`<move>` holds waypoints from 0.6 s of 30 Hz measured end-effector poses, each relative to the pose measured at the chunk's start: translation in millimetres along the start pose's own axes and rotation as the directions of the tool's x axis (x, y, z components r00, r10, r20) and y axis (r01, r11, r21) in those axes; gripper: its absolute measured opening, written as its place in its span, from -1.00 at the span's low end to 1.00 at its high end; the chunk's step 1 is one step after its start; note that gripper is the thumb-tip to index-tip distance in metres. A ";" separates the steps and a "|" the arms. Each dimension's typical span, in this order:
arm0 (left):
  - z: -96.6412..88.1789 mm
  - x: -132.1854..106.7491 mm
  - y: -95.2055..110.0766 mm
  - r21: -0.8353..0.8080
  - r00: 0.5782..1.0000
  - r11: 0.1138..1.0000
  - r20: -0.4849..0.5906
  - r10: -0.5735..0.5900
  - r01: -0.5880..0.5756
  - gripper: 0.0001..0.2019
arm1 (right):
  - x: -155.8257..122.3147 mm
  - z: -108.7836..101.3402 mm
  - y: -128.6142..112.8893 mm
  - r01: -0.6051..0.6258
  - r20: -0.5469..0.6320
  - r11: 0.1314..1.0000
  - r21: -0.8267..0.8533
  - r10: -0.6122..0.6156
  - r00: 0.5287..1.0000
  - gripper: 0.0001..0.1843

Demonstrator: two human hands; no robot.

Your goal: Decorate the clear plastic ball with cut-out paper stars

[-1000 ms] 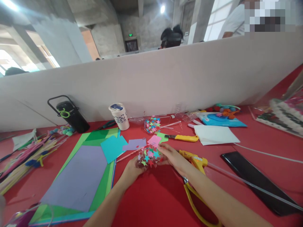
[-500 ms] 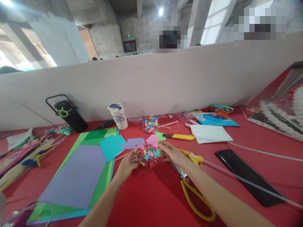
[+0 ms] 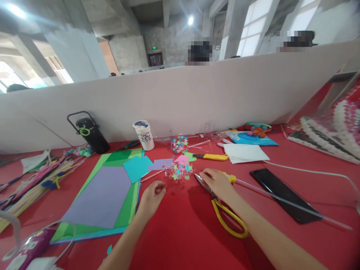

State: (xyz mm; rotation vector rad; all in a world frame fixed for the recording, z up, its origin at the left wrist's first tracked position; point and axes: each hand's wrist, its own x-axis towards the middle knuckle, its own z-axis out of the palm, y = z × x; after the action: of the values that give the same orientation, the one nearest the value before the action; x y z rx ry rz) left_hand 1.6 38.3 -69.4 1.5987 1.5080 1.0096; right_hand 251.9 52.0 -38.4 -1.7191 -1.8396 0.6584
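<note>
A clear openwork ball covered in small coloured paper stars (image 3: 180, 171) rests on the red table, apart from both hands. My left hand (image 3: 153, 197) hovers just left of and nearer than it, fingers loosely curled with nothing visible in them. To the right, my right hand (image 3: 216, 183) curls over the front of a yellow glue gun (image 3: 231, 178), whose long clear stick trails from the back; its fingertips are partly hidden. Beneath that hand lie yellow-handled scissors (image 3: 229, 221), blades partly covered. A second star-covered ball (image 3: 179, 144) sits farther back.
Coloured paper sheets (image 3: 97, 197) are stacked at left, with smaller pieces near the middle. A white cup (image 3: 144, 135), black bottle (image 3: 94, 137) and yellow cutter (image 3: 215, 157) stand or lie toward the white partition (image 3: 168, 97). A black phone (image 3: 284, 195) lies right, pipe cleaners (image 3: 42, 191) far left.
Both hands have let go of the starred ball, which now sits on the table. My left hand drew back from it; my right hand moved right, over the glue gun. The view shifted slightly.
</note>
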 end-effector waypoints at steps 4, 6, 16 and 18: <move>-4.3 -15.6 -1.4 0.098 0.998 0.995 0.065 0.016 -0.022 -0.80 | -20.2 -8.3 4.3 0.014 -0.001 0.981 -0.195 -0.015 1.000 -0.64; -5.9 -20.8 -3.7 0.135 0.996 0.990 0.087 0.023 -0.035 -0.79 | -33.2 -11.4 8.6 0.032 0.039 0.962 -0.270 -0.022 0.999 -0.84; -12.9 -39.2 9.5 0.406 0.879 0.845 0.453 0.146 -0.349 -0.48 | -89.0 -2.6 14.2 0.199 0.179 0.818 -0.539 -0.119 0.977 -0.73; -10.8 -40.6 10.1 0.448 0.856 0.812 0.503 0.117 -0.374 -0.44 | -90.2 0.3 13.6 0.204 0.180 0.804 -0.558 -0.122 0.976 -0.69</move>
State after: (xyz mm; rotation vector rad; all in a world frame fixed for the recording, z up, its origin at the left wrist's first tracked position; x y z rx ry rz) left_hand -4.1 -3.0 -58.4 2.2913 1.3182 0.2800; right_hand 266.0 -37.0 -52.5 -1.8684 -2.4322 0.1418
